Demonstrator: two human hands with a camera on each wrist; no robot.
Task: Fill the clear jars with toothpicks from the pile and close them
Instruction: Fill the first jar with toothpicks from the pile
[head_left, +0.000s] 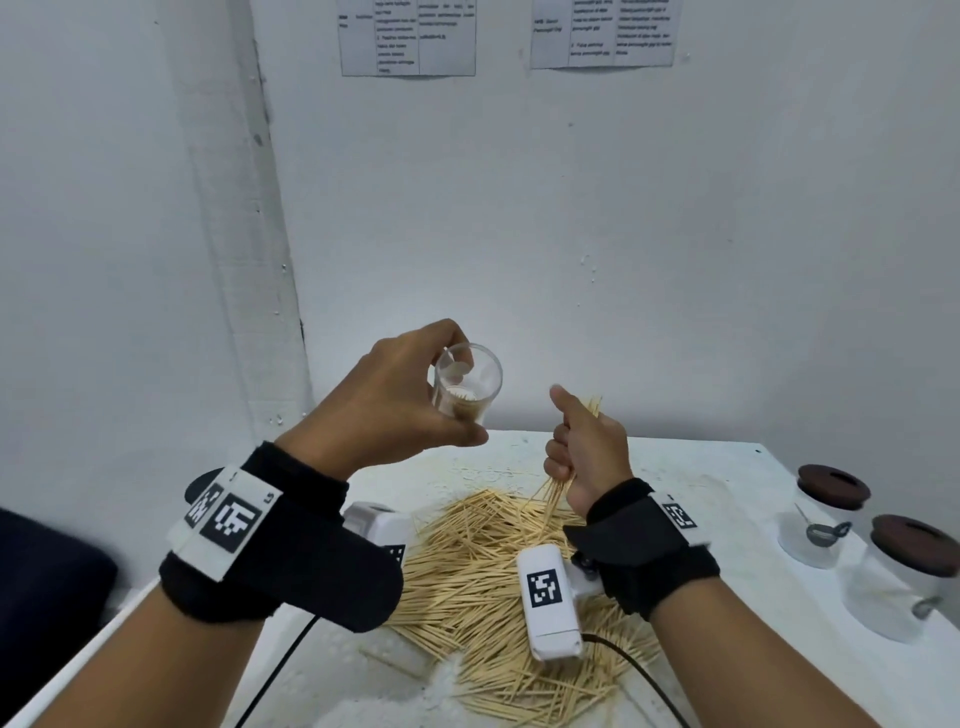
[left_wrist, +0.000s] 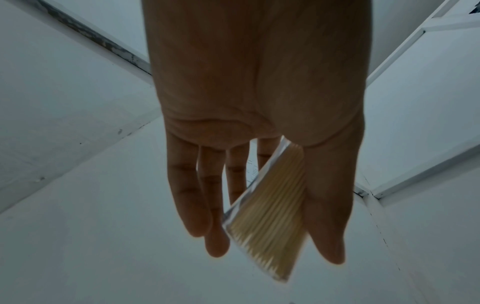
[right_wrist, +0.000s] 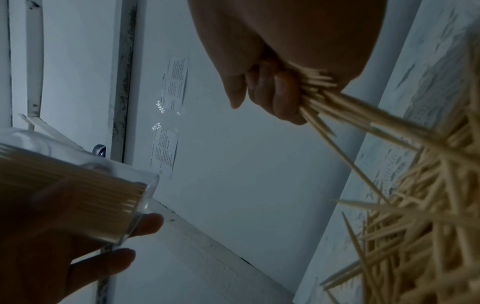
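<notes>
Toothpicks everywhere, basically. Left hand (head_left: 400, 400) was up in the air above the table (head_left: 727, 478), fingers and thumb wrapped around a clear jar (head_left: 467, 387) that was tipped with its open mouth toward the right hand. Jar was already partly loaded, a neat packed layer of picks lying along its lower side, easy to see in the left wrist view (left_wrist: 272, 216).

Right hand (head_left: 587, 447) sat at about 3 o'clock from the jar, near it but not touching, fist closed around a bundle of toothpicks (head_left: 558, 493). Tips poked out the top by the thumb and the longer ends fanned out the bottom toward the pile (head_left: 493, 571).

That pile was spread loose on the table right under both hands, at roughly 6 o'clock from the jar.

Over at 4 o'clock, well apart from the hands, two more jars with brown lids (head_left: 834, 486) stood on the table, side by side.
</notes>
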